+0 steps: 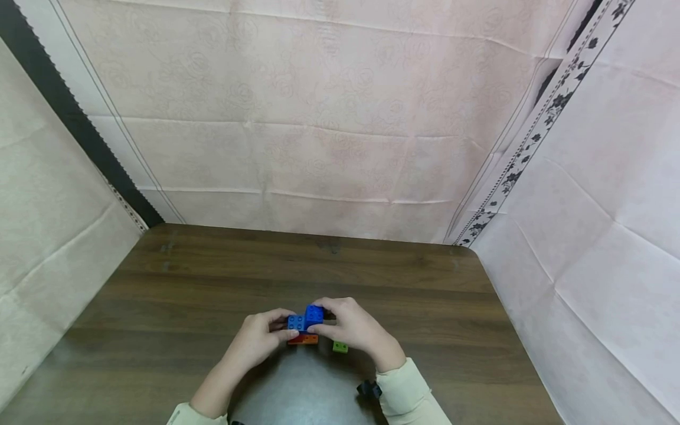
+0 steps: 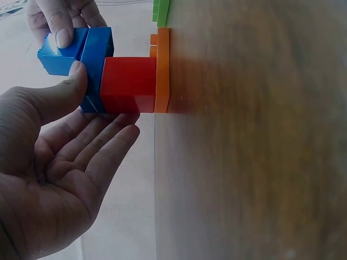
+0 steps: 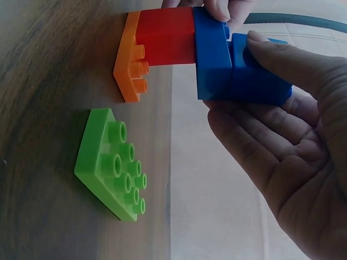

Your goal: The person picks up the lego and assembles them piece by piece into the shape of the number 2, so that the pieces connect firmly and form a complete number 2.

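A small stack of toy building bricks stands on the table. An orange plate brick (image 3: 127,59) is at its base, with a red brick (image 2: 128,84) on top. Above the red one lies a wide blue brick (image 3: 212,57), and a smaller blue brick (image 1: 314,315) sits on its right part. My left hand (image 1: 259,337) pinches the wide blue brick at its left end, thumb in front and fingers behind. My right hand (image 1: 355,328) grips the smaller blue brick between thumb and fingers. A light green studded brick (image 3: 108,162) lies on the table, just right of the stack.
The brown wooden table (image 1: 212,277) runs back to a pale cloth hanging (image 1: 319,147). More pale cloth (image 1: 600,254) hangs along both sides. A dark wrist device (image 1: 369,389) sits by the right sleeve.
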A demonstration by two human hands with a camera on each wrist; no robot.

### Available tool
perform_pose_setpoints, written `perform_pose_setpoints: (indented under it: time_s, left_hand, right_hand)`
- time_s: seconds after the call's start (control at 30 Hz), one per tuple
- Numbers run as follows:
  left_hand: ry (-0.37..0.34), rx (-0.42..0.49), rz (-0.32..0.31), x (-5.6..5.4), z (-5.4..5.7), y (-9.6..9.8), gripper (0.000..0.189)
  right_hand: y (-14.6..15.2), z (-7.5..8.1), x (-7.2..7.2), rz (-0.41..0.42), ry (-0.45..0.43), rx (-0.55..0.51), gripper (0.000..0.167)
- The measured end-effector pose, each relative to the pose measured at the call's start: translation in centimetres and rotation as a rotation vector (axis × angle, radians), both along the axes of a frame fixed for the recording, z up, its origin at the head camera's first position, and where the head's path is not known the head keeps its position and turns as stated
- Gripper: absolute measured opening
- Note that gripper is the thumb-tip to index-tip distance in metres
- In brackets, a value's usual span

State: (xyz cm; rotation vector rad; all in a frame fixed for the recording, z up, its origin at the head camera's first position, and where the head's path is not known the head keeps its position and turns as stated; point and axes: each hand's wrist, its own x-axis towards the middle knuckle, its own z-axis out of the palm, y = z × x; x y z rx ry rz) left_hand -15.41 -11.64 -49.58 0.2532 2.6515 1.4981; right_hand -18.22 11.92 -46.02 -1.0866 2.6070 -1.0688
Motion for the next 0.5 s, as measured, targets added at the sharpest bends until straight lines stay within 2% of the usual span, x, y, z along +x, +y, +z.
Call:
perform_pose_setpoints:
  time_s: [0.5]
  left_hand:
    - [-0.004,-0.004,0.009,0.04,-0.05,0.06,0.018]
  right_hand:
    - [-0.17,0.00,0.09,-0.004,0.013,0.004,0.036]
